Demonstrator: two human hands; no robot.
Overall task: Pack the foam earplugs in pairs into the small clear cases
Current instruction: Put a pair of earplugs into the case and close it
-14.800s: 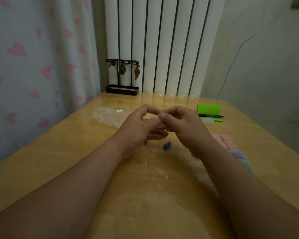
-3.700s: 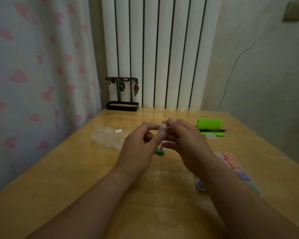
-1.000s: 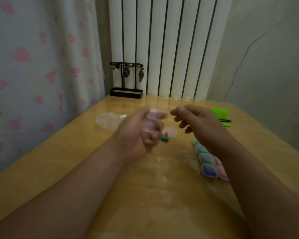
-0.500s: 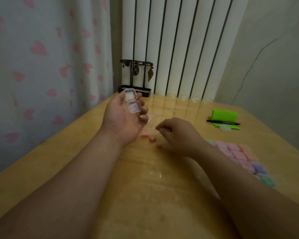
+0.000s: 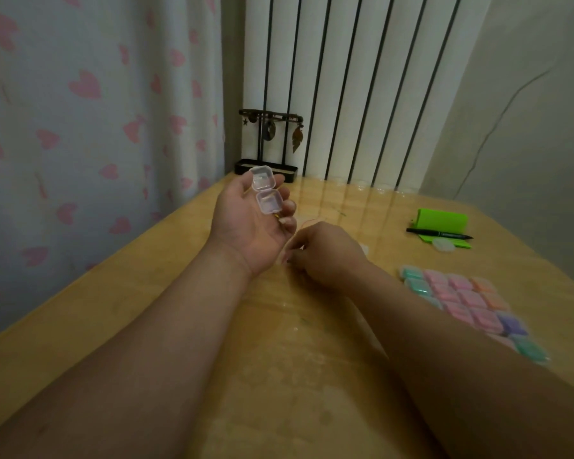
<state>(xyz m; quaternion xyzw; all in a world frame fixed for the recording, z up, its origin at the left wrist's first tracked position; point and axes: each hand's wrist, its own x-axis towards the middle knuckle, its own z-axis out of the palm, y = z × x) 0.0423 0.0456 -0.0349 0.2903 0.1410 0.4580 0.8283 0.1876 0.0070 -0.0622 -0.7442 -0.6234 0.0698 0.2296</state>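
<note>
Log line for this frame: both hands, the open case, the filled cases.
left hand: holds open clear case, palm up | right hand: fingers curled down at table, grasp hidden | filled cases: rows on table

Dim corner of a room, with a wooden table (image 5: 80,313).
A heart-print curtain (image 5: 80,104) hangs at 9 o'clock. A white ribbed panel (image 5: 345,77), perhaps a radiator, is at 12, and a plain wall (image 5: 537,127) is at 2. A dark stand (image 5: 268,144) is on the table's far edge.
</note>
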